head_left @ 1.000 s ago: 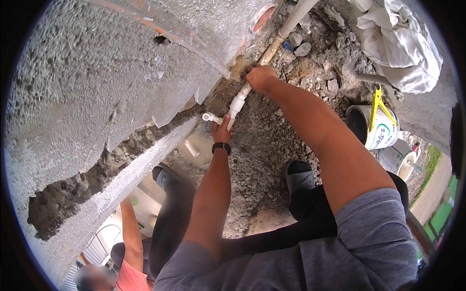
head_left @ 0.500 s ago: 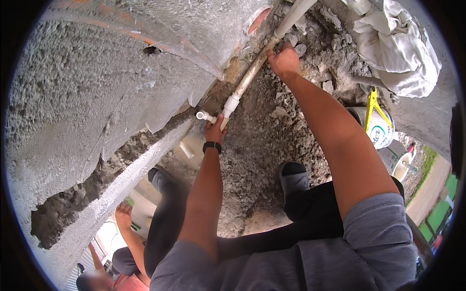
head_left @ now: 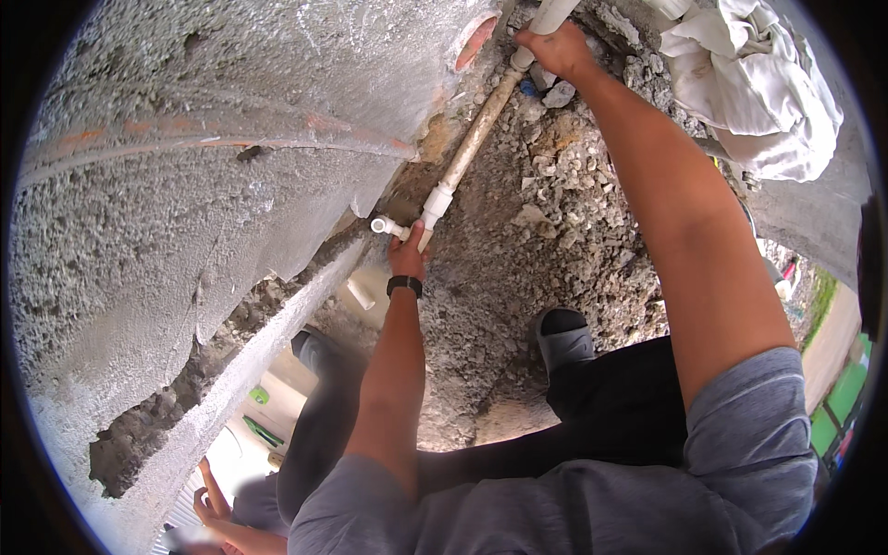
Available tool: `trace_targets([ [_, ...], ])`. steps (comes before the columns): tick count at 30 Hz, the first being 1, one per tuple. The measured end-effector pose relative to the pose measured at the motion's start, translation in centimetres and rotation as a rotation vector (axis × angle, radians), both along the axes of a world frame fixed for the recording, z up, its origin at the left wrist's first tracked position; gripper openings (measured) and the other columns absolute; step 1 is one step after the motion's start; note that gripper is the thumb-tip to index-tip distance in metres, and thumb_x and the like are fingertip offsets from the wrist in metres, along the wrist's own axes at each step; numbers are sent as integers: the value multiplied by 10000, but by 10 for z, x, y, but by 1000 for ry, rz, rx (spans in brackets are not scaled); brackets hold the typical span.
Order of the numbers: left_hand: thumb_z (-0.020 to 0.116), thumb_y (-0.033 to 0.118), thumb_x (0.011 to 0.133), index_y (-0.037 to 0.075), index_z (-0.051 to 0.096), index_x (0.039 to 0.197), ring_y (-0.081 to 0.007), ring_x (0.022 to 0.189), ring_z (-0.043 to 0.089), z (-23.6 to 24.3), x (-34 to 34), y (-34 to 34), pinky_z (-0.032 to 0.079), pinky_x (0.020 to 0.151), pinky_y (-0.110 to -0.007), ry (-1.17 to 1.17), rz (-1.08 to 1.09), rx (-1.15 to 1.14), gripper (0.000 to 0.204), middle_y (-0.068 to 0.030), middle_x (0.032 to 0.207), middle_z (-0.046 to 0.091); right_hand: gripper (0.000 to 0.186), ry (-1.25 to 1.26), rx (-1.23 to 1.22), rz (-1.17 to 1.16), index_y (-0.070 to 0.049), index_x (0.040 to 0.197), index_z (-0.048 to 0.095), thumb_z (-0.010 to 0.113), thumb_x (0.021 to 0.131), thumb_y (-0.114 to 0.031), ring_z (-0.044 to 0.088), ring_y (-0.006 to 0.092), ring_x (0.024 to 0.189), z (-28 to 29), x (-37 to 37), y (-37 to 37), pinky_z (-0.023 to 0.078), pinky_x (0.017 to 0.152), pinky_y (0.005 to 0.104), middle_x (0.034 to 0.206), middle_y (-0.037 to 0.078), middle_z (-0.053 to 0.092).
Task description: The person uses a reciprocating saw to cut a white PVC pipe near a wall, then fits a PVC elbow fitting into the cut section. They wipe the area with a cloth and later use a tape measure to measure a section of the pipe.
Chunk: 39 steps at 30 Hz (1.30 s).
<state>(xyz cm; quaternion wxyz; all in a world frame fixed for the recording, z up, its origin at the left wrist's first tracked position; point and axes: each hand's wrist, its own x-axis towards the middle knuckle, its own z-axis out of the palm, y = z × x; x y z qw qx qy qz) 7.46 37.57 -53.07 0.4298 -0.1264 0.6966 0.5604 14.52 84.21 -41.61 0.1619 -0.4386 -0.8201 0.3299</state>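
A pipe point(head_left: 472, 139) runs along the foot of the rough wall point(head_left: 231, 139), over rubble point(head_left: 555, 213). The left hand point(head_left: 407, 252) sits at its tee fitting point(head_left: 412, 225); the right hand point(head_left: 555, 46) is farther up. A bundled cloth point(head_left: 749, 83) lies right of the right forearm.

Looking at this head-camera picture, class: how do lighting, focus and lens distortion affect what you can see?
Head view: soft, even daylight with no hard glare; the rough grey concrete wall bulges and bends toward the dark round rim, a fisheye effect; the long white plastic pipe, left hand and right hand look sharp, while another person's hands at the lower-left edge are blurred.
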Motion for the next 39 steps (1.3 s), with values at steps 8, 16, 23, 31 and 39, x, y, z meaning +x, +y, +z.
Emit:
trace_targets([
  [8,842,445,836,82,590,1151,-134,644,600,-1,-2,5,409,489,-249,-69,46,-30,543,-41,901,658,497,1,-10,60,-90,1085,751,759,792,-492,697,338,1057,-1,2,4,539,931,415,1096,181,738],
  [16,842,332,858,82,571,1064,-129,549,541,-1,-7,12,365,428,-269,-79,74,-13,422,-37,830,635,498,-45,-26,31,-81,1075,754,768,780,-482,708,353,1032,2,0,1,548,926,408,1064,192,742],
  [23,853,365,842,78,565,1104,-140,596,572,2,-6,16,389,441,-267,-92,86,-63,484,-47,875,642,498,-9,-24,1,-74,1073,756,764,781,-477,715,357,999,7,1,-5,558,906,410,1028,200,744],
  [31,857,384,836,83,573,1215,-139,661,593,2,-8,16,405,469,-261,-102,79,-81,561,-39,934,659,496,12,66,29,-63,1054,756,762,779,-476,721,355,971,2,0,-4,561,893,412,996,196,748],
  [39,842,372,856,82,577,1177,-142,650,578,-12,-8,13,414,496,-273,-137,80,-30,508,-41,908,648,470,34,-16,8,-50,1066,733,750,779,-422,714,361,991,18,4,-9,554,883,430,1018,216,738],
])
